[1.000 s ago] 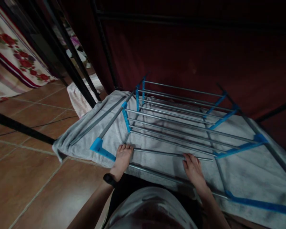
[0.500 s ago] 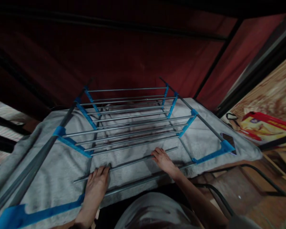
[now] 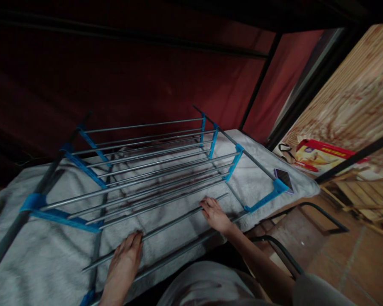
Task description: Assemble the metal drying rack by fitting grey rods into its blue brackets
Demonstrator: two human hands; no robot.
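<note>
Step, seemingly: handling the slim grey metal rod (image 3: pixel 172 223) — your left hand (image 3: pixel 125 257) and right hand (image 3: pixel 215 214) curled closed over it (firmness unclear); lifting calls for both.

Dim light shows a red wall (image 3: pixel 147 85), possibly curtain, and tiled floor (image 3: pixel 370 263).

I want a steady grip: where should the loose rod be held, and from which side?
Probably at two spread points on the loose rod, from above, much as the left hand and right hand rest: it is long, thin and straight, and both ends look unattached.
</note>
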